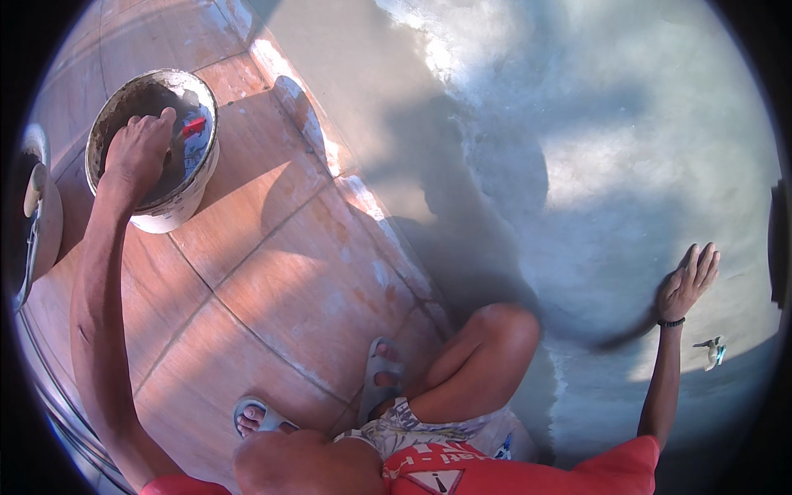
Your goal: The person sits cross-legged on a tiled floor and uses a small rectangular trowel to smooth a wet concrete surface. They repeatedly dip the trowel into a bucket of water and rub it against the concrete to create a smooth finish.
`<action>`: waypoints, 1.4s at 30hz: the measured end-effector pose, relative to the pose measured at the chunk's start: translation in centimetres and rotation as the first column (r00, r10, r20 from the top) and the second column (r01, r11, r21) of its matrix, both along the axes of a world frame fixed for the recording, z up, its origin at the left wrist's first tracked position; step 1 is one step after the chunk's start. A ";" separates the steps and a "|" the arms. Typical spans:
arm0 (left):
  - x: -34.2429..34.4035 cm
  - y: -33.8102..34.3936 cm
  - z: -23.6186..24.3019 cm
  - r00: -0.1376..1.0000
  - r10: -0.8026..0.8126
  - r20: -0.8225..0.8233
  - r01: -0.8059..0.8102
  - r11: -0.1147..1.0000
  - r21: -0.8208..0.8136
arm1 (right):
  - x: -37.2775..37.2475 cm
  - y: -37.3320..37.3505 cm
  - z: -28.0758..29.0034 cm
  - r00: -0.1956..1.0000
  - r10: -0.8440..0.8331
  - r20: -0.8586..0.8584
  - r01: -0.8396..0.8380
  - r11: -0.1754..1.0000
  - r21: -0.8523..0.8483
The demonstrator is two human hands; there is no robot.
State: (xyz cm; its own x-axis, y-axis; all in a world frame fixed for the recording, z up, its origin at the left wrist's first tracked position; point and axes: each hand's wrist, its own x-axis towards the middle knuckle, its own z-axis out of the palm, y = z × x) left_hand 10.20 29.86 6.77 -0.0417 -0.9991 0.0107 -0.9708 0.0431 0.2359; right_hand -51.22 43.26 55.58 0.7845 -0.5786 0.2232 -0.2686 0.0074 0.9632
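My left hand point(140, 153) reaches down into a white bucket point(165, 219) with a stained, crusted rim. Its fingers are curled closed, with the thumb on top, and whatever they grip is hidden below the hand. Beside the fingers a small red piece point(193, 127) shows above greyish, wet-looking contents. My right hand point(686, 285), a dark band at its wrist, lies flat with fingers stretched out against the smooth grey-white wall point(594, 173). Nothing is held in it.
A second pale bucket point(51, 216) with a wire handle stands at the left edge. A small tap point(711, 353) sticks out of the wall below my right hand. Large reddish tiles point(272, 256) cover the floor, with a white-smeared skirting point(375, 216) along the wall.
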 end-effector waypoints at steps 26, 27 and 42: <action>-0.9 7.2 3.8 0.778 0.151 -0.610 -0.444 0.819 -0.364 | 0.6 -0.2 -0.2 0.998 0.060 0.019 -0.060 0.998 -0.025; -1.4 7.3 3.0 0.744 0.205 -0.635 -0.491 0.813 -0.312 | 0.6 -0.3 -0.4 0.998 0.065 0.011 -0.065 0.998 -0.019; -2.7 8.4 -3.6 0.619 -0.198 -0.760 -0.528 0.611 -0.589 | 0.4 -0.8 0.0 0.996 0.085 -0.038 -0.085 0.996 0.008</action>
